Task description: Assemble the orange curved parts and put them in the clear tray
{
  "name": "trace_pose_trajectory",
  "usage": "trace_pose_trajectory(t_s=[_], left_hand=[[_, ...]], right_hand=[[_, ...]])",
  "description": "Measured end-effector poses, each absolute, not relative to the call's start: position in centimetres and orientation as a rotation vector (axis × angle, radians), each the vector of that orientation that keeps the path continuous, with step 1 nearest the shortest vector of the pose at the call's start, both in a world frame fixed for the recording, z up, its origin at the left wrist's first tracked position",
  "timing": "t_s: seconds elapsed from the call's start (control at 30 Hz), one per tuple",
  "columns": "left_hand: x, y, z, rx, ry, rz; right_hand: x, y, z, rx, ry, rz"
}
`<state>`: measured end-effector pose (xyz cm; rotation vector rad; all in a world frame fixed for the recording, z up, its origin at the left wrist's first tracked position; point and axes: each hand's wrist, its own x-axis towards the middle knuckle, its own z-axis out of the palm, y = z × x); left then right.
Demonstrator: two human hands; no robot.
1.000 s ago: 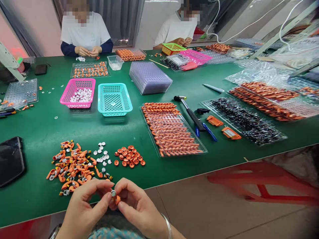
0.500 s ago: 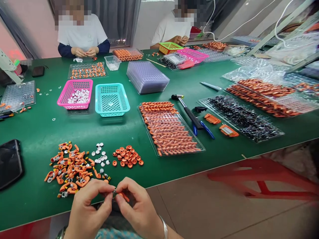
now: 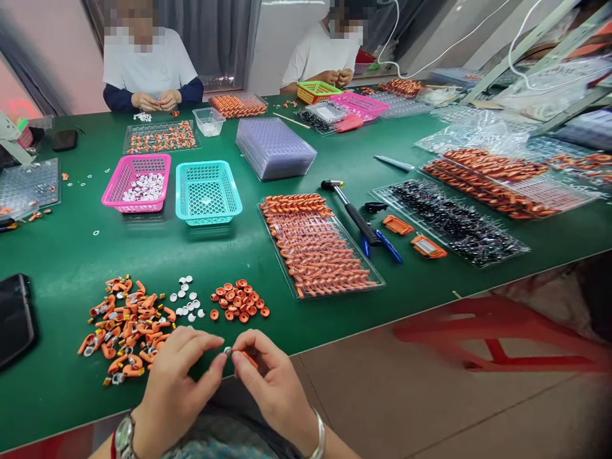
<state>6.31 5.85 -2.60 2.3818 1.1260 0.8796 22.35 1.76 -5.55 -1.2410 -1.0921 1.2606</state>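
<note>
My right hand [image 3: 272, 376] pinches an orange earbud shell [image 3: 250, 360] with a small silvery round part [image 3: 228, 350] at its end, above the table's front edge. Beside that end is my left hand [image 3: 184, 376], thumb and forefinger parted; whether its thumb tip touches the part is hard to tell. A heap of orange earbud shells [image 3: 129, 331] with yellow and silver bits lies on the table just beyond my left hand. White round discs [image 3: 187, 296] and a group of orange round caps [image 3: 239, 301] are spread ahead of both hands.
On the green table [image 3: 157, 255] stand a pink basket [image 3: 112, 201] of white pieces and a turquoise basket [image 3: 209, 217]. Filled clear trays [image 3: 380, 284], a hammer [image 3: 351, 207] and blue-handled pliers [image 3: 388, 247] lie to the right, a phone [image 3: 16, 319] at left. Two people sit opposite.
My left thumb and forefinger have come apart from their pinch at the small part. My right hand keeps the earbud shell, and both hands are slightly higher in view. The view has shifted a little.
</note>
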Motion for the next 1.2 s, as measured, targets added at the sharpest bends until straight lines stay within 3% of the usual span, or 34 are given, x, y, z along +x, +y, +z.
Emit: trace_pose_trajectory(t_s=[0.37,0.77,1.2], left_hand=[[8.0,10.0,-3.0,2.669,1.37,0.625],[5.9,4.8,-2.7,2.396,1.221,0.96],[5.0,3.3,-2.9,2.532,1.194,1.077]], right_hand=[[24.1,2.8,-6.0,-1.309,-1.054,1.129],[23.0,2.0,-4.3,-1.199,-1.178,1.292],[22.3,2.0,-2.6,-1.423,-1.535,1.059]])
